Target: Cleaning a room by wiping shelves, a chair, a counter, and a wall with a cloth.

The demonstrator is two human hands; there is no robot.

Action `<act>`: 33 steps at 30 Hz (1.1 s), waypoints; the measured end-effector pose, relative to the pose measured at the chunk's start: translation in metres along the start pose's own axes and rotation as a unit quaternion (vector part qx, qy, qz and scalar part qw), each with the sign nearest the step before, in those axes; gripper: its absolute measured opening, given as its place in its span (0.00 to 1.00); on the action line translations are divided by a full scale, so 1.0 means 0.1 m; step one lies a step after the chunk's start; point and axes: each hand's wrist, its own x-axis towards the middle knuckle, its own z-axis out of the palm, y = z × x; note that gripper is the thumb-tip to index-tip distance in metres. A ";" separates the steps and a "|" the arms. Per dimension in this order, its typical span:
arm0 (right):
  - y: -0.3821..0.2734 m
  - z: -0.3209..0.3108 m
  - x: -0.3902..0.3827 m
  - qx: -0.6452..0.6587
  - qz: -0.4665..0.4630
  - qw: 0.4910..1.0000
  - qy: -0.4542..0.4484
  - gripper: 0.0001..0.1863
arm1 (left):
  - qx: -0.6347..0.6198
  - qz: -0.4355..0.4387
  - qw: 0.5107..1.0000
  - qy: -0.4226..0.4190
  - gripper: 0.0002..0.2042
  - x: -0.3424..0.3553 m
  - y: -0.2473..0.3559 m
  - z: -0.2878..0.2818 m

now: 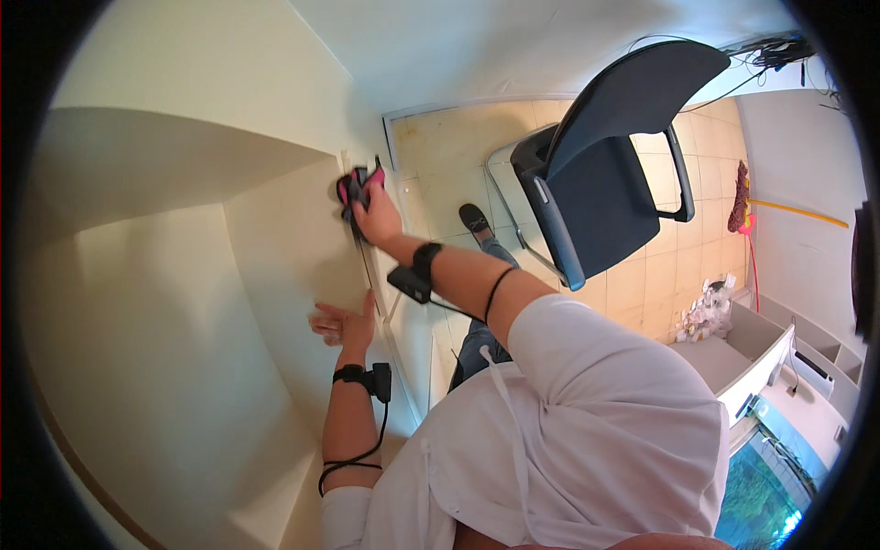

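My right hand [379, 218] is closed around a crumpled black and pink cloth [357, 189]. It presses the cloth against the far end of a narrow cream ledge [368, 266] along the wall recess. Closer to my body, my left hand [346, 326] holds nothing, its fingers apart. One of its digits stretches along the ledge's edge, touching or very near it, while the others point left over the recess. Each wrist wears a black strap with a small box and a cable wound round the forearm.
A black office chair [600, 183] stands on the tiled floor to the right, beyond my foot [473, 218]. Farther right are a mop with a yellow handle [797, 213], an open white drawer [756, 367] and a lit fish tank [761, 495]. Cables [770, 53] hang at the top right.
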 end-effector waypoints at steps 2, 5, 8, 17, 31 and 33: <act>0.01 -0.02 0.11 -0.009 0.018 1.000 -0.009 0.19 | 0.015 -0.021 0.999 -0.033 0.72 -0.07 0.13 -0.06; 0.02 0.00 -0.06 -0.004 0.016 1.000 -0.006 0.19 | 0.001 -0.023 0.999 -0.025 0.70 -0.09 0.13 -0.05; 0.19 0.02 -0.63 0.002 0.025 0.999 -0.036 0.19 | -0.019 -0.041 0.999 -0.009 0.68 0.00 0.02 0.02; 0.65 -0.20 -2.25 0.016 0.142 0.954 -0.263 0.23 | -0.011 -0.057 0.998 0.004 0.65 0.19 -0.12 0.10; 1.21 -0.82 -2.07 -0.017 0.063 0.875 -0.480 0.24 | 0.089 -0.045 0.995 0.004 0.64 -0.02 0.25 -0.12; 1.13 -1.20 -1.84 0.039 0.108 0.884 -0.453 0.24 | 0.085 -0.047 0.995 -0.013 0.63 -0.08 0.23 -0.19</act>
